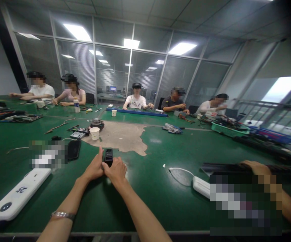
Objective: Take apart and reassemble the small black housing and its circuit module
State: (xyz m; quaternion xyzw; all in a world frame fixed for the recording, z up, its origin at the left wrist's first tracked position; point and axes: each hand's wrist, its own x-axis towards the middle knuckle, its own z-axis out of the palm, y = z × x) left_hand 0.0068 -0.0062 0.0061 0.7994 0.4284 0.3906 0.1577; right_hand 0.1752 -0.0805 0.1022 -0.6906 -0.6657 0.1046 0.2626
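Note:
A small black box-shaped device (109, 155) with recessed slots in its top face is held upright between my hands, low over the green table. My left hand (95, 167) grips its left side, one finger pointing up alongside it. From the right, my right hand (117, 170) closes round the lower part, its thumb across the near face. The fingers behind the device are partly hidden. Left of my hands lies a black phone-like slab (74, 150). Beyond them are a paper cup (94, 133) and a round dark motor-like part (97, 123).
A white power bank-like case (19, 195) lies at left, another white device (201, 187) with a cable at right. A co-worker's hand (257, 167) rests by a long black part at right. Pliers-like tools (172, 128) and a green basket (230, 128) lie farther off. Several people sit opposite.

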